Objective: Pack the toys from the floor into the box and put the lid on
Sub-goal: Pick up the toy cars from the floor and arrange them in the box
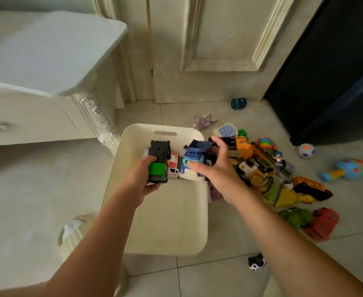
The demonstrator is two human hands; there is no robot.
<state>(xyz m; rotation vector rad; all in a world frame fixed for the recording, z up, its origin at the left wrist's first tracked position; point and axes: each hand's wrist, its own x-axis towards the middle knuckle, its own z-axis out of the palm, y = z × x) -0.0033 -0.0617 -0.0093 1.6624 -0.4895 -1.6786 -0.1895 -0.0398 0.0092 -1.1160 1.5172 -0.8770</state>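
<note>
Lower centre: a small black-and-white car (pixel 256 262) lay unpacked on the floor, and above it your left hand (pixel 142 181) gripped a green truck (pixel 158 168) and your right hand (pixel 217 168) clasped a blue truck (pixel 194 157), both over the open box (pixel 165 221) at mid-frame. Packing appeared to be at an early stage, with few toys inside and the pile (pixel 262 168) right of the box unpacked. No lid could be identified, and the near wall hid much of the box's floor.
</note>
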